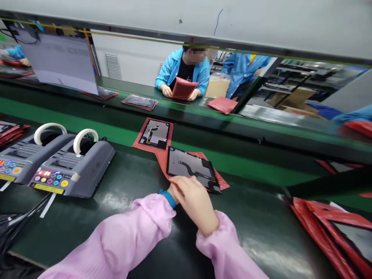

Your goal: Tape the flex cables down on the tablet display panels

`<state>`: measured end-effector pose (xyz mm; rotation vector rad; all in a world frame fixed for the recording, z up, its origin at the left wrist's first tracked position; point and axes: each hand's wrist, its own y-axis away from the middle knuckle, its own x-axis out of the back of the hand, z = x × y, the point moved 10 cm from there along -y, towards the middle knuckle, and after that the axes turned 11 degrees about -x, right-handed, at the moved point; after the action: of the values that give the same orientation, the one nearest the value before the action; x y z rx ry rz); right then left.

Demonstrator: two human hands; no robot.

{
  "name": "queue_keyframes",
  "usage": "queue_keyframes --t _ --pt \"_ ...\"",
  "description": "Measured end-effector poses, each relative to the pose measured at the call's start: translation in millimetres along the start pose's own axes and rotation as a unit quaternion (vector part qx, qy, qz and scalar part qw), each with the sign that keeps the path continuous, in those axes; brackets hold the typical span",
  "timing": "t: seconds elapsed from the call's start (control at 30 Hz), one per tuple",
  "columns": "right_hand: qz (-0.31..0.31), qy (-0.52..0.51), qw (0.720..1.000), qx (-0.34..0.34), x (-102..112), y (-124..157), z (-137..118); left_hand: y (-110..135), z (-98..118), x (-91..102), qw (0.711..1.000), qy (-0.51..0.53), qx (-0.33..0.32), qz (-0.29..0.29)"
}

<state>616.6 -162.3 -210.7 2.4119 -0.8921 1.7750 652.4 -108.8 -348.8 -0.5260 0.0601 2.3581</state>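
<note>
A tablet screen panel (190, 164), grey-backed with a black rim and a dark flex cable, lies tilted on a red plastic bag (162, 161). My right hand (196, 199) is at the panel's near edge, its back toward me and its fingers bent together across my left hand. What those fingers grip is hidden. Only the wrist of my left hand (173, 193), with a blue band, and a little of the hand show; its fingers are covered by the right one. Just beyond, another screen panel (155, 133) rests on its own red bag.
Two grey tape dispensers (90, 170) with white tape rolls stand at left, cables in front. Red-bagged panels (328, 232) are stacked at right. A green ledge and dark shelf (217, 124) run across behind. Opposite, a person in blue (186, 73) holds a red bag.
</note>
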Motion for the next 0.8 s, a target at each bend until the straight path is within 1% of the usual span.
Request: queue_keyframes --t 0.03,0.07,0.1,0.2,0.23,0.27,0.3,0.33,0.37,0.43,0.47,0.5,0.53,0.57,0.63,0.67,0.73,0.8 --pt "-0.024 -0.029 0.999 -0.002 0.8 -1.1 3.3 -0.5 0.0 3.7 1.0 0.017 0.009 -0.002" --pt "-0.036 -0.046 0.998 -0.014 3.1 -3.9 14.0 -1.2 0.0 6.9 0.999 0.033 0.021 -0.012" --pt "-0.032 -0.047 0.998 -0.04 6.7 -7.7 31.6 -2.1 0.6 10.8 0.998 0.049 0.033 -0.022" --pt "0.034 -0.015 0.985 -0.166 16.9 -12.0 101.2 -3.9 8.3 30.6 0.995 0.081 0.054 -0.035" --pt "0.051 -0.027 0.977 -0.204 16.0 -9.1 120.8 -3.2 12.2 38.3 0.994 0.086 0.061 -0.042" --pt "0.051 -0.058 0.969 -0.236 10.5 -4.7 135.6 -1.5 16.3 46.2 0.992 0.088 0.068 -0.052" --pt "0.03 -0.106 0.96 -0.259 0.1 0.4 145.1 1.0 20.7 54.5 0.991 0.088 0.076 -0.064" --pt "-0.008 -0.165 0.947 -0.276 -14.3 6.0 148.9 4.1 25.1 63.7 0.99 0.088 0.085 -0.075" --pt "-0.059 -0.225 0.929 -0.288 -30.6 12.2 147.3 6.9 30.6 74.1 0.989 0.085 0.088 -0.082" --pt "-0.157 -0.313 0.889 -0.296 -59.0 24.6 133.1 10.0 45.5 97.7 0.992 0.06 0.066 -0.087" --pt "-0.187 -0.335 0.875 -0.294 -67.5 28.8 125.3 10.3 54.3 109.6 0.995 0.032 0.042 -0.087" --pt "-0.194 -0.343 0.872 -0.29 -71.3 30.8 119.9 10.1 64.1 121.1 0.996 -0.009 0.008 -0.086" --pt "-0.183 -0.335 0.879 -0.286 -70.8 30.7 117.4 9.6 74.7 131.4 0.994 -0.065 -0.035 -0.083" --pt "-0.158 -0.315 0.893 -0.28 -67.1 29.1 116.7 9.4 85.0 140.1 0.985 -0.129 -0.081 -0.078" --pt "-0.102 -0.281 0.916 -0.269 -55.2 25.5 116.7 10.0 100.3 150.9 0.952 -0.255 -0.155 -0.065" --pt "-0.081 -0.277 0.918 -0.271 -49.2 24.8 117.0 10.2 104.1 152.4 0.932 -0.308 -0.179 -0.065" --pt "-0.059 -0.294 0.908 -0.293 -38.8 25.6 118.2 8.2 104.0 151.8 0.899 -0.386 -0.19 -0.079" --pt "-0.039 -0.315 0.894 -0.317 -26.4 26.6 117.4 4.0 101.3 149.0 0.876 -0.435 -0.182 -0.106"
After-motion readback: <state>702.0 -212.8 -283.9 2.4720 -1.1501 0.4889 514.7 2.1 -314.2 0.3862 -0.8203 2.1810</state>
